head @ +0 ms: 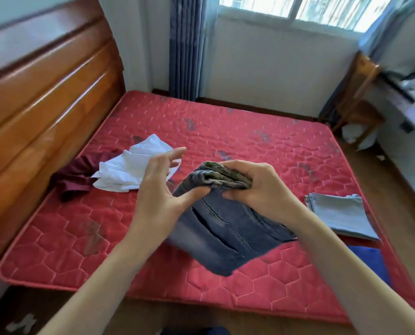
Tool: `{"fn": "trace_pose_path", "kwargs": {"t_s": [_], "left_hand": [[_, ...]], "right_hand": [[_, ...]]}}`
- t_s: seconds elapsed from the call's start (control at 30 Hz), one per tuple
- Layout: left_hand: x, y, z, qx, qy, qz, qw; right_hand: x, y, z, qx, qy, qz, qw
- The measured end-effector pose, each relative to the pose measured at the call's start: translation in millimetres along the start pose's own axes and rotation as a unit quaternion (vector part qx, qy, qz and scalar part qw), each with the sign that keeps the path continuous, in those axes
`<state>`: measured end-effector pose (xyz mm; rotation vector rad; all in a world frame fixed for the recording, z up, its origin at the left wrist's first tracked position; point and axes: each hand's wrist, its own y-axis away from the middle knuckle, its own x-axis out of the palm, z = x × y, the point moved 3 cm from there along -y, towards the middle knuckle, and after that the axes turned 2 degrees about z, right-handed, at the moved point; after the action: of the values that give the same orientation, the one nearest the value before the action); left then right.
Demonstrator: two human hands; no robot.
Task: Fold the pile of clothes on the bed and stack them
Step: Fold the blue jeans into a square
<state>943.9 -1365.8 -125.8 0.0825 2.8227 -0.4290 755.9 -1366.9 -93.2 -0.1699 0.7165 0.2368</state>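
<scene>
Dark blue jeans, folded into a thick bundle, hang above the red quilted mattress. My right hand grips the bundle's folded top edge. My left hand is beside it with fingers spread, its thumb touching the denim under the fold. A crumpled white garment and a maroon garment lie unfolded at the left near the headboard. A folded light blue-grey garment lies flat at the right edge of the mattress.
A wooden headboard runs along the left. A blue cloth lies at the mattress's near right edge. A wooden chair and a cluttered desk stand at the right, under the window with blue curtains.
</scene>
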Motion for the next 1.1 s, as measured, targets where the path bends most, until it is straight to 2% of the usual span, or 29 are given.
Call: {"fn": "trace_pose_path", "kwargs": {"t_s": [0.1,0.17,0.27,0.37,0.43,0.57,0.7,0.8,0.93,1.03,1.1], "left_hand": [[7,-21,-15,0.034,-0.007,0.150,0.988],[15,-24,-27,0.064,0.024,0.185,0.980],[18,-15,-33,0.113,0.012,0.115,0.987],[25,8,-28,0.127,0.008,0.065,0.990],[31,21,-25,0.126,-0.013,0.043,0.991],[42,37,-19,0.093,-0.037,0.036,0.994],[49,44,-9,0.074,-0.065,0.046,0.994],[53,46,-7,0.071,-0.057,0.068,0.994],[59,44,-9,0.068,-0.049,0.084,0.993],[61,42,-12,0.071,-0.052,0.093,0.992],[59,35,-16,0.065,-0.050,0.083,0.993]], "right_hand": [[-22,2,22,-0.055,0.036,0.005,0.998],[-32,8,35,-0.083,0.072,0.000,0.994],[-47,24,46,-0.118,0.093,-0.037,0.988],[-69,52,42,-0.138,0.045,-0.126,0.981],[-76,74,33,-0.132,0.053,-0.150,0.978],[-67,109,9,-0.035,0.055,-0.105,0.992],[-60,128,-10,0.077,0.081,-0.082,0.990],[-55,128,-24,0.140,0.175,-0.045,0.974],[-43,115,-30,0.119,0.331,-0.025,0.936],[-34,104,-32,0.114,0.375,-0.001,0.920],[-38,99,-29,0.065,0.383,-0.033,0.921]]}}
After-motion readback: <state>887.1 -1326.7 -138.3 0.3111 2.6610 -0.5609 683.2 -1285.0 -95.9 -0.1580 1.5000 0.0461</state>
